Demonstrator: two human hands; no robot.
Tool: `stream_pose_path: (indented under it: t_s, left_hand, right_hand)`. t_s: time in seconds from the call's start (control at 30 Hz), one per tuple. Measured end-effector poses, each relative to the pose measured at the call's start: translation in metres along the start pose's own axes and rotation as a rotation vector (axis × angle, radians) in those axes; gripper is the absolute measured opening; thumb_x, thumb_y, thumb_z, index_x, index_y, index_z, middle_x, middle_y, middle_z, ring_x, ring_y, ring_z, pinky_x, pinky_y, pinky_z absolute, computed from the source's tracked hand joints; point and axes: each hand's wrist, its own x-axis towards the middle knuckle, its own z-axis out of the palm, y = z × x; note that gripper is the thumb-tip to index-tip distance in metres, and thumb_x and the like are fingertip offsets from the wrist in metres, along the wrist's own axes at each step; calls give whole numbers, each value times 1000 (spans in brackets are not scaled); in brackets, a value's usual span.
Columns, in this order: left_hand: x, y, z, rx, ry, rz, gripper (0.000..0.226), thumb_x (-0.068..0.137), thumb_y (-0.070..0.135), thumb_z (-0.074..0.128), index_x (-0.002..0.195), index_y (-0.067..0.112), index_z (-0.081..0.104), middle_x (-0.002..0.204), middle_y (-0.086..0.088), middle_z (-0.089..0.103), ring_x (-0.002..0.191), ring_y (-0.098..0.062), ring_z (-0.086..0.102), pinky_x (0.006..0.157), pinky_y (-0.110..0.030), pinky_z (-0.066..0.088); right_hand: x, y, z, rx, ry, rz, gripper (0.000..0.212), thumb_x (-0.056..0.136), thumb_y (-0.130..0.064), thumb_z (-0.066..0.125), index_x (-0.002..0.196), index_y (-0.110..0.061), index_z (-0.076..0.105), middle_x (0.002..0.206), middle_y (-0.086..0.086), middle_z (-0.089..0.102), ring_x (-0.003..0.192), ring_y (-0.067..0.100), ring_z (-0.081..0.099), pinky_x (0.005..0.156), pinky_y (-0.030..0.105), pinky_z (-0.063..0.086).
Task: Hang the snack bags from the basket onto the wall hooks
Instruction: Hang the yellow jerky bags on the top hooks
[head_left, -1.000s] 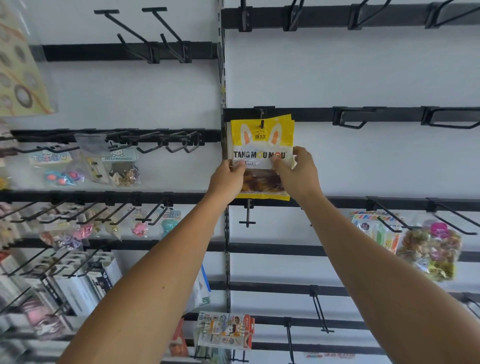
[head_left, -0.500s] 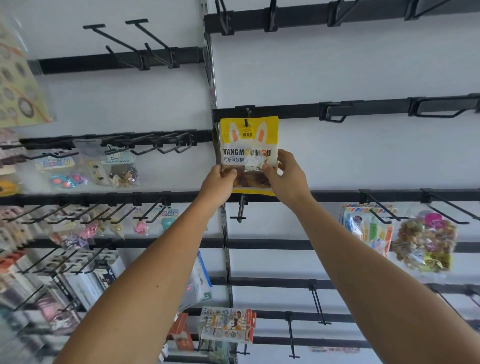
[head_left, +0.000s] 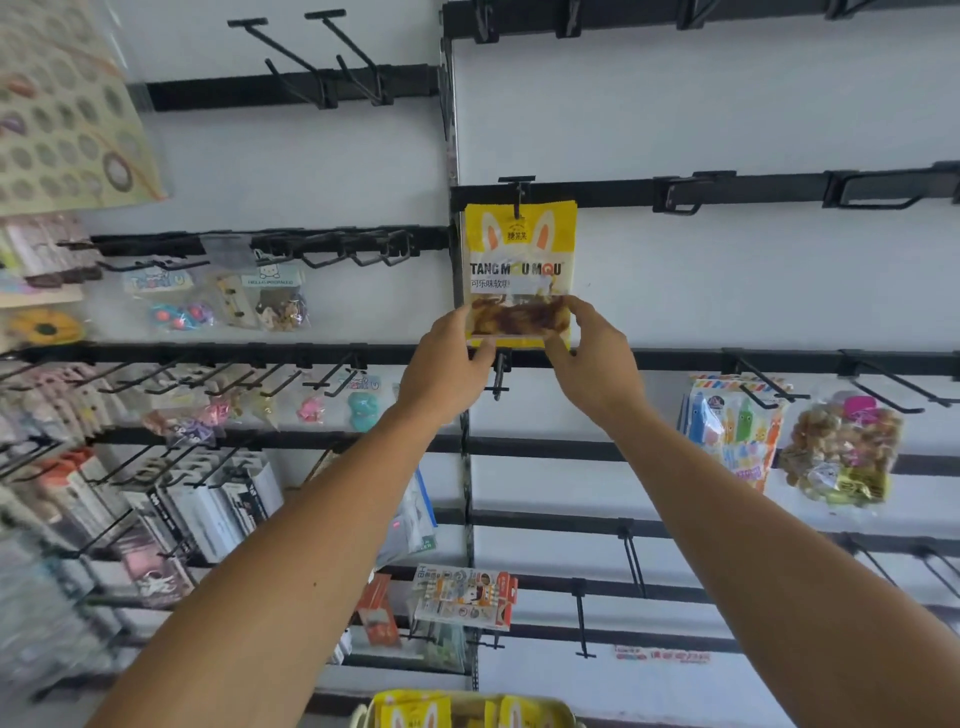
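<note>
Yellow plastic snack bag with white rabbit ears (head_left: 519, 270) hangs by its top hole on a black metal wall hook (head_left: 517, 193), flat against the white wall. Left hand (head_left: 445, 364) pinches its lower left corner and right hand (head_left: 597, 358) its lower right, fingers curled around the edges. Below, more yellow bags sit in a pale basket (head_left: 363, 714).

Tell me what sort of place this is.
Probably a small shop's display wall: black rails with peg hooks, packaged trinkets hanging in rows, and a yellow snack bag on a hook.
</note>
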Motion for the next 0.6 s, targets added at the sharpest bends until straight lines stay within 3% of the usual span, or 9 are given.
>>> stream_pose_path:
  t_s: [0.1, 0.3, 0.43, 0.6]
  left_hand:
    - [-19, -12, -7, 95, -3, 77, 52, 103, 38, 48, 150, 21, 36, 150, -1, 46, 136, -23, 43, 99, -40, 44]
    - [-63, -64, -26, 326, 61, 323, 53, 100, 36, 49, 145, 7, 47, 145, -13, 52, 136, -33, 45, 107, -49, 43]
    - [-110, -102, -17, 325, 19, 404, 49, 98, 35, 51, 139, 7, 52, 139, -14, 57, 129, -33, 52, 102, -46, 46]
    - [-182, -169, 19, 318, -123, 354, 47, 96, 33, 55, 136, 7, 55, 134, -14, 60, 123, -33, 56, 94, -47, 50]
  right_hand:
    - [-22, -14, 12, -108, -2, -44, 53, 100, -34, 51, 150, -20, 38, 145, 3, 52, 127, 27, 51, 98, 43, 49]
    - [-81, -46, 46, -394, 8, -120, 53, 101, -33, 48, 150, -13, 38, 157, 6, 38, 146, 24, 28, 116, 42, 31]
    - [-135, -41, 80, -475, 18, -181, 48, 98, -26, 53, 142, -9, 49, 150, 10, 47, 141, 31, 38, 107, 51, 39]
    - [-209, -11, 131, -529, -106, -218, 45, 93, -27, 50, 134, -9, 57, 139, 10, 58, 129, 32, 51, 98, 48, 46]
